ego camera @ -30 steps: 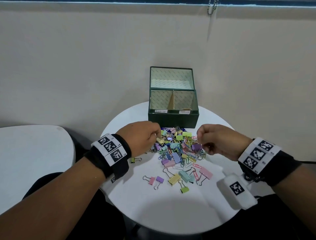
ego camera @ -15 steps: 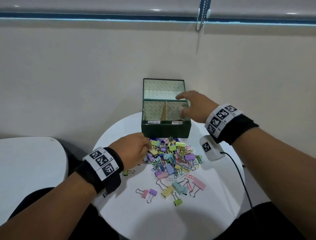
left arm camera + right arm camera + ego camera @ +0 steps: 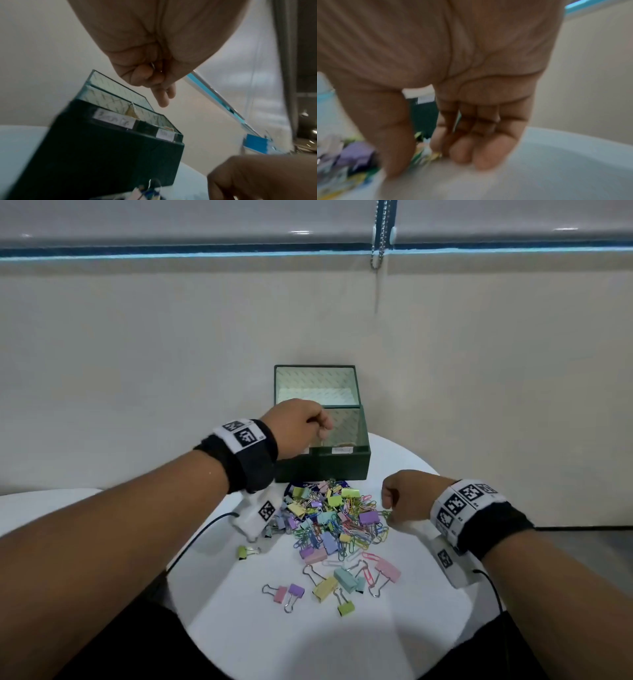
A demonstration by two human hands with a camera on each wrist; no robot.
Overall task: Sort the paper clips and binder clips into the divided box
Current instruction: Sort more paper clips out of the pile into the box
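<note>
The left hand [image 3: 294,428] is up over the left front part of the dark green divided box [image 3: 329,463]. Its fingers are curled tight. In the left wrist view a thin bit of silver wire [image 3: 153,65] shows between the curled fingers, so it pinches a small clip, but I cannot tell which kind.

The right hand [image 3: 406,496] is low at the 3 o'clock edge of the pile of colourful paper clips and binder clips [image 3: 334,520]. Its fingers are bent and the thumb [image 3: 392,142] and fingertips [image 3: 481,158] come down on the clips at the edge of the pile. That view is blurry, so I cannot tell if it has hold of one.

The box sits at 12 o'clock on the round white counter [image 3: 308,642], with its lid [image 3: 315,383] standing open behind it. Two small white labels [image 3: 114,119] are stuck on its front rim. The pile lies just in front of the box.

More binder clips lie apart from the pile, toward 6 o'clock: a pink one [image 3: 280,594], a purple one [image 3: 296,590], a yellow one [image 3: 325,588] and a green one [image 3: 346,607]. One small green binder clip [image 3: 244,552] lies alone at 9 o'clock.

Both wrists wear black bands with black-and-white square markers [image 3: 460,503].
</note>
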